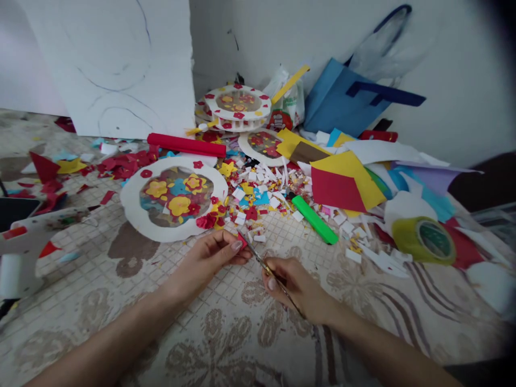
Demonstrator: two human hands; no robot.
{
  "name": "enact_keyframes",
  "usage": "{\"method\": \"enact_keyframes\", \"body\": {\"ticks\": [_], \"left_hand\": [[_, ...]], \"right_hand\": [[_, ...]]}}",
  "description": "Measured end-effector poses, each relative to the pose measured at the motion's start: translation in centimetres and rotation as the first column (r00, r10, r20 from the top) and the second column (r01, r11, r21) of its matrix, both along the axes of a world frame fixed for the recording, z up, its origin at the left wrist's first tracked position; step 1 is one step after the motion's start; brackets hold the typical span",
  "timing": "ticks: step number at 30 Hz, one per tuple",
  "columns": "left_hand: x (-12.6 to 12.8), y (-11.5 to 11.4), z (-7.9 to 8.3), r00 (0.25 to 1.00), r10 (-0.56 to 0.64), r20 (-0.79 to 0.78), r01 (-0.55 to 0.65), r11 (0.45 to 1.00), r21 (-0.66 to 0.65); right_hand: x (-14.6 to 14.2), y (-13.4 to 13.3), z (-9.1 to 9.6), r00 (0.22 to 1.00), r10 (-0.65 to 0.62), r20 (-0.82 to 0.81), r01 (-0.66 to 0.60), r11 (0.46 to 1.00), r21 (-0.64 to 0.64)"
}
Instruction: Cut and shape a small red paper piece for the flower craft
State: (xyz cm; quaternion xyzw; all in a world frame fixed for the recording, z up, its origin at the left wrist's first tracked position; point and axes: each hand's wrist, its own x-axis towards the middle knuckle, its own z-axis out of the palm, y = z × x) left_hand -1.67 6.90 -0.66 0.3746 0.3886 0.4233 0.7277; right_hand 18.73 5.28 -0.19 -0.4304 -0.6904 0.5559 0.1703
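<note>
My left hand [209, 258] pinches a small red paper piece [242, 240] between thumb and fingers, low over the patterned floor covering. My right hand [292, 285] is closed around thin scissors [262, 263], whose blades point up-left and meet the red piece. Just beyond my hands lies a white round paper frame [133, 215] filled with yellow, red and blue paper flowers. Several small white, red and yellow scraps [262, 199] are strewn ahead of both hands.
A green marker [314, 219] and a yellow-green tape roll [423, 239] lie to the right. Coloured paper sheets [342, 180], a blue bag [342, 99], a red paper roll [185, 144] and more decorated frames [237, 107] sit near the wall. A white board [113, 64] leans left.
</note>
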Motion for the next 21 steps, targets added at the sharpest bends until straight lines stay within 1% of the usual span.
{"method": "enact_keyframes", "body": {"ticks": [9,21], "left_hand": [[0.15,-0.07,0.39,1.000,-0.002,-0.014,0.001,1.000,-0.028],[0.05,-0.03,0.17,1.000,-0.006,-0.007,0.006,1.000,-0.015]], "right_hand": [[-0.01,-0.06,-0.11,0.999,-0.004,-0.034,0.003,0.999,-0.033],[-0.19,0.00,0.08,0.999,-0.009,-0.042,0.007,0.999,-0.040]]}}
